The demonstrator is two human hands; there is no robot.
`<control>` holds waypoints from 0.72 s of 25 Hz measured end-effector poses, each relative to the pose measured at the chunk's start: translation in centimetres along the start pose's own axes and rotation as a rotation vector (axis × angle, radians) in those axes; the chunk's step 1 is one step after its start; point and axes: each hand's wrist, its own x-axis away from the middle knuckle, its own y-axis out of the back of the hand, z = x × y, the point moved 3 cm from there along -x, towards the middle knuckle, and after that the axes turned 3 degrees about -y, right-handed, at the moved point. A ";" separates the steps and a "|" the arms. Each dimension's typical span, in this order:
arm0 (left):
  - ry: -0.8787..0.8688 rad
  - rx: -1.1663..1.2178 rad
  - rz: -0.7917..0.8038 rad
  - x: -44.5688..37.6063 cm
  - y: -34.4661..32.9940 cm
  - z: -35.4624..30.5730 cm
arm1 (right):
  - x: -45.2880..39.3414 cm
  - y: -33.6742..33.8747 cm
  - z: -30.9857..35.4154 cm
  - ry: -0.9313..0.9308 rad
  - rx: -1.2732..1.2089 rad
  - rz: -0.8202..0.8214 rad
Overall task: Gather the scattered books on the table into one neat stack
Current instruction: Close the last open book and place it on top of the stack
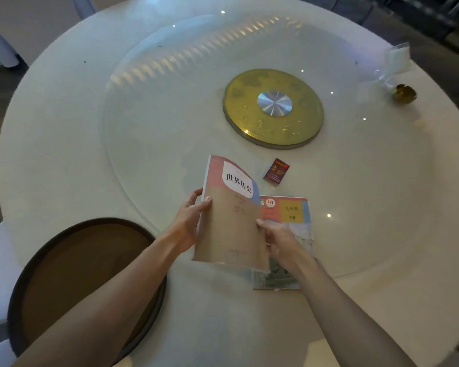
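Two bare forearms reach in from the near edge of the round white table (64, 144), and between them a paperback history book (229, 223) is held up off the surface, tilted, its cover toward the camera. On the book's spine edge the left hand (187, 223) is closed, thumb on the front cover and fingers curled behind. At the opposite long edge the right hand (278, 239) pinches the book, thumb pressed on the cover, the rest of the fingers hidden behind it.

Its cover is matte tan over the lower two thirds, salmon pink at the top, with a white rounded patch carrying bold black characters and a strip of pale blue at the right. Slight curl shows at the upper corner.

Beneath and to the right of it a second book (289, 210) lies flat on the table, partly covered by the held one and by the right wrist. Its cover shows a pink block, a yellow block with characters, a small red logo and a worn picture lower down; the edges look frayed.

Just beyond the books sits a small red packet (276, 172) on a clear glass turntable (143, 133), whose centre is a brass-coloured disc (273, 108) with a shiny metal hub. A dark-rimmed round brown tray (72, 260) overlaps the near left edge of the table.
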 end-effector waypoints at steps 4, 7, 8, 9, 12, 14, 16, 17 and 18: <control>-0.009 -0.136 -0.013 0.0 -4.3 3.3 | 0.7 6.5 0.4 0.077 0.158 -0.186; -0.035 -0.265 -0.040 -0.5 -7.2 6.1 | 1.2 10.0 0.1 0.109 0.250 -0.254; -0.035 -0.335 -0.043 -0.6 -7.9 6.8 | 1.3 10.9 -0.1 0.116 0.264 -0.277; -0.025 -0.409 -0.038 -0.8 -8.7 7.5 | 1.3 11.8 -0.4 0.113 0.298 -0.301; -0.017 -0.623 -0.066 -0.7 -10.2 9.3 | 0.7 13.9 -2.0 0.080 0.427 -0.344; -0.022 -0.699 -0.143 -0.6 -10.4 10.3 | 0.4 14.7 -2.8 0.067 0.476 -0.377; -0.043 -0.736 -0.208 -0.3 -10.1 10.9 | 0.2 15.0 -3.2 0.086 0.542 -0.430; -0.060 -0.767 -0.225 -0.1 -10.0 11.2 | 0.2 15.1 -3.3 0.101 0.587 -0.450; -0.079 -0.797 -0.236 0.0 -9.9 11.5 | 0.3 15.0 -3.4 0.118 0.639 -0.462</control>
